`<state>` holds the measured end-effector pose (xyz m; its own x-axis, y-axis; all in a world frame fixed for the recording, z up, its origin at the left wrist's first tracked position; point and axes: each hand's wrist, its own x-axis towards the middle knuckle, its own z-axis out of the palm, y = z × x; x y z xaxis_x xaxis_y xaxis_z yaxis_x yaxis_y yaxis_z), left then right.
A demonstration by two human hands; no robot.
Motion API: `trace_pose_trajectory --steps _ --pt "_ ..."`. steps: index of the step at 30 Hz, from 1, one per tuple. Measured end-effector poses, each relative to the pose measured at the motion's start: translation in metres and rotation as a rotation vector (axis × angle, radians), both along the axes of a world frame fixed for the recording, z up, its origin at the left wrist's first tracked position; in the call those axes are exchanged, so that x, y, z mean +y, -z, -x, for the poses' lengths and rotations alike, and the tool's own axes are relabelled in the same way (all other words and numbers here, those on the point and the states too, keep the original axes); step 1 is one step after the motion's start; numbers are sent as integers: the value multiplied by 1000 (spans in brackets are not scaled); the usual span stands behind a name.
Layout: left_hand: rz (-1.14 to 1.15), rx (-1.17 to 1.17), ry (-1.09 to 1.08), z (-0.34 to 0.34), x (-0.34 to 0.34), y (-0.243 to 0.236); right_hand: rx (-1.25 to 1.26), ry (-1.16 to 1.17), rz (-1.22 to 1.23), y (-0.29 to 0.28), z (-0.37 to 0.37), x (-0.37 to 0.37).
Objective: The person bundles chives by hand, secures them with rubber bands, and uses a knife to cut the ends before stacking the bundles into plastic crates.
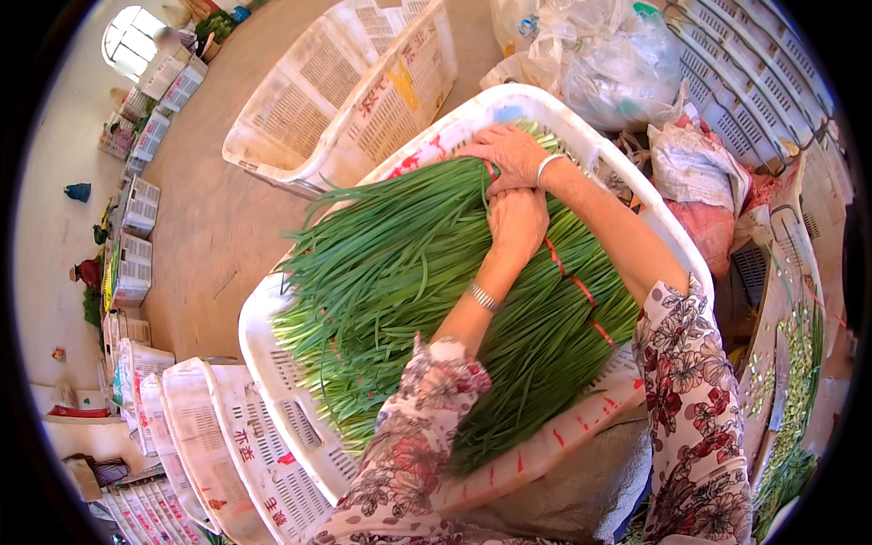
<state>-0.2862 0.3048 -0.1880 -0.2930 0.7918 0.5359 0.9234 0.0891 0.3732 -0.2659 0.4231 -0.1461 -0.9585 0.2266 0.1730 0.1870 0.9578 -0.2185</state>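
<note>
A white plastic basket [265, 327] holds several bundles of long green chives [400, 272], tied with red bands [572, 284], their pale stem ends toward the sides. At the back of the basket, my left hand [516, 222], with a metal band on the wrist, is closed on a bundle by its red tie. My right hand [509, 157], wearing a white bangle, lies just above and touching the left, its fingers wrapped over the same bundle near the pale stems. The fingertips of both hands are partly hidden in the leaves.
An upright pale crate [272, 136] stands behind the basket; stacked crates [245, 445] are at lower left, more line the wall [54, 300]. Plastic bags [618, 64], a red-and-white sack [699, 209] and crates [745, 82] crowd the right, beside a board with green trimmings [772, 381].
</note>
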Motion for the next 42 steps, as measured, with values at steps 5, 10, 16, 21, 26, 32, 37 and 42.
trace_pose_trajectory --steps 5,10,16,21,26,32,37,42 --pt "303 -52 274 49 -45 -73 111 11 -123 24 -10 7" --pt "264 303 102 158 -91 -74 129 11 -122 9 -5 -10" --pt "339 57 -96 157 -146 -42 74 43 -76 5 -17 -9" --pt "222 83 -130 152 -152 -21 15 -11 26 0 -23 0" --pt "248 3 -144 145 -150 -3 -20 112 111 31 -24 2" --pt "195 12 -150 151 -143 -2 39 188 -5 24 -23 -9" --pt "283 -31 -161 158 -148 -2 16 415 -214 26 -2 -58" --pt "454 125 -76 177 -166 -35 92 447 -62 30 -1 -84"
